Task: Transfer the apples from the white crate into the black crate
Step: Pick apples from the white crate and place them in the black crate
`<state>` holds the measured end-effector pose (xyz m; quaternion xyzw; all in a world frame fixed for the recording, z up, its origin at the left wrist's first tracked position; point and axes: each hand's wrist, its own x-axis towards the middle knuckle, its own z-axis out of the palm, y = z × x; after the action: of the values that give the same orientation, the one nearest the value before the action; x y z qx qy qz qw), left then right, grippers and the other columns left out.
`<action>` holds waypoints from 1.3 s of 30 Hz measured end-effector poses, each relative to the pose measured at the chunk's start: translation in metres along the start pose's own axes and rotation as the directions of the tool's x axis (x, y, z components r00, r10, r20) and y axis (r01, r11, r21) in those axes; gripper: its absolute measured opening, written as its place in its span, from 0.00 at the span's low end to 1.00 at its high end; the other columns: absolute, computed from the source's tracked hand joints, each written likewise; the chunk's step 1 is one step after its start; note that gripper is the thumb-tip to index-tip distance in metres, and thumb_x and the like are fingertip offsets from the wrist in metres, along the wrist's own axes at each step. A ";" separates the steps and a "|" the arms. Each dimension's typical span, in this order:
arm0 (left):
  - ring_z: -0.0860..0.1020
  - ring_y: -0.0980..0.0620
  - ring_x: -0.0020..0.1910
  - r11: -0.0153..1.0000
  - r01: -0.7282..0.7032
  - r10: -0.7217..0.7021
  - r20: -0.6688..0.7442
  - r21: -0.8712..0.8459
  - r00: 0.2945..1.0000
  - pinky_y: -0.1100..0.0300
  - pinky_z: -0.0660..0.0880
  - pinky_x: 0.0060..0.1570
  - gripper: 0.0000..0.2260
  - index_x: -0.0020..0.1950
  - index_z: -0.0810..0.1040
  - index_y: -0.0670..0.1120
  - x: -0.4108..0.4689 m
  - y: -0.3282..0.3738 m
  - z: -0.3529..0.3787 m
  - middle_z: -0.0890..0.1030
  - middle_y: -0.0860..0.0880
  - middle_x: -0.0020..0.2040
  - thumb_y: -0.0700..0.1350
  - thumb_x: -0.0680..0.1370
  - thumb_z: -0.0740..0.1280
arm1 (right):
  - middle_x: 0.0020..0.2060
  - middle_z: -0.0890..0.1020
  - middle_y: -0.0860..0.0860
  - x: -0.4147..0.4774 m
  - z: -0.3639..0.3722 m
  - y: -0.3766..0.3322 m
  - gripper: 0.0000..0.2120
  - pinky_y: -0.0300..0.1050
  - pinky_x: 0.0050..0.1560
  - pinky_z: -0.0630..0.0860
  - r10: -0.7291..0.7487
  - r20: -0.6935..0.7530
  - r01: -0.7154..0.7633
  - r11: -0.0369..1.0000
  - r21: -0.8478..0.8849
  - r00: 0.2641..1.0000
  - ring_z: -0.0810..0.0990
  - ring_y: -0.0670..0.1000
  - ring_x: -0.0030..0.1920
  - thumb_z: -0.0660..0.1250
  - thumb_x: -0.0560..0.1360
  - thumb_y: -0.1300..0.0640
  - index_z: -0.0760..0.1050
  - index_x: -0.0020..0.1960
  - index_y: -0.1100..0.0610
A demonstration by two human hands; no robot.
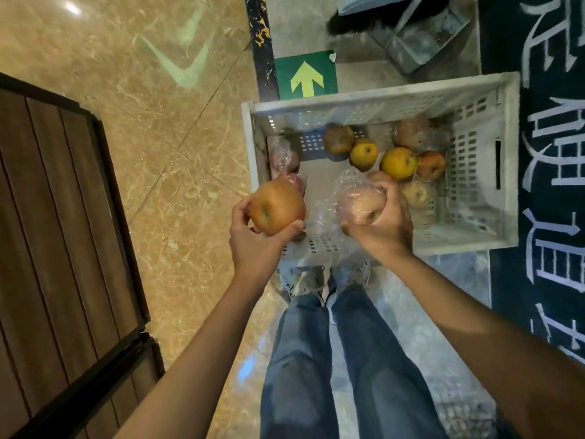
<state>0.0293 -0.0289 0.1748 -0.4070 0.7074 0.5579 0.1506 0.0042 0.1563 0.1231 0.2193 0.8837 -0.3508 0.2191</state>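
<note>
The white crate (pixel 509 160) stands on the floor in front of my feet, with several red and yellow apples (pixel 398 163) lying in it, some in clear plastic wrap. My left hand (pixel 253 239) holds a bare red-orange apple (pixel 276 206) above the crate's near left corner. My right hand (pixel 384 223) grips a pinkish apple in clear plastic wrap (pixel 359 205) above the crate's near side. No black crate is in view.
A dark wooden panel with a black frame (pixel 57 223) lies on the left. A green floor sticker with a yellow arrow (pixel 306 76) sits beyond the crate, a grey dustpan (pixel 421 42) farther back. A dark mat with white characters (pixel 550 153) runs along the right.
</note>
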 end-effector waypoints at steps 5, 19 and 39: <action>0.74 0.47 0.60 0.993 0.116 -0.113 0.123 -0.015 0.986 0.53 0.78 0.53 0.36 0.70 0.63 0.47 0.059 -0.033 0.039 0.70 0.46 0.65 0.43 0.67 0.77 | 0.62 0.70 0.55 0.058 0.053 0.041 0.36 0.48 0.47 0.72 -0.068 0.131 0.089 0.982 -0.166 0.989 0.72 0.59 0.57 0.78 0.60 0.47 0.65 0.63 0.53; 0.78 0.48 0.51 0.807 0.466 -0.431 0.179 -0.361 0.884 0.67 0.77 0.31 0.29 0.71 0.62 0.43 0.171 -0.129 0.121 0.73 0.42 0.61 0.42 0.74 0.70 | 0.58 0.70 0.57 0.144 0.175 0.131 0.36 0.47 0.40 0.70 -0.148 0.461 0.395 0.769 -0.503 0.875 0.72 0.58 0.56 0.74 0.63 0.46 0.63 0.65 0.53; 0.78 0.45 0.58 0.823 0.454 -0.428 0.153 -0.342 0.891 0.60 0.78 0.47 0.28 0.66 0.60 0.51 0.184 -0.135 0.124 0.70 0.44 0.64 0.45 0.72 0.72 | 0.65 0.71 0.54 0.151 0.184 0.145 0.39 0.55 0.63 0.59 -0.271 0.541 0.565 0.652 -0.505 0.796 0.65 0.59 0.65 0.58 0.63 0.27 0.66 0.67 0.50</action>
<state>-0.0150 0.0029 -0.0788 -0.5607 0.4709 0.6442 0.2209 0.0040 0.1549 -0.1557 -0.1657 0.9059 -0.1052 0.3752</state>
